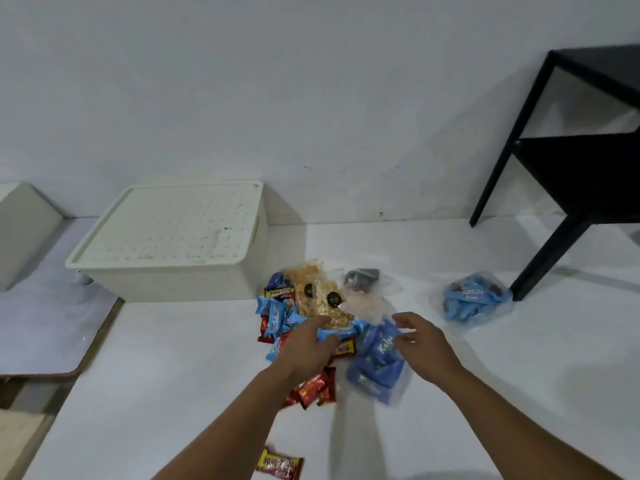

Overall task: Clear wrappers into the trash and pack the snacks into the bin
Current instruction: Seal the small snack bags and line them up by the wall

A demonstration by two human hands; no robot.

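The right hand [420, 336] pinches the upper edge of the clear bag of blue snacks [375, 362] at the frame's centre; the left hand [308, 344] rests half-curled on the snack pile [304, 317] (grip unclear). The bag's long axis runs toward lower right, and the lidded bin [176, 237] lies up-left, nearer the left hand.

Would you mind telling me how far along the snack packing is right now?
Nothing looks packed: the white bin has its lid on. The left hand and right hand reach into the snack pile. The blue bag by the black table and one stray bar remain out.
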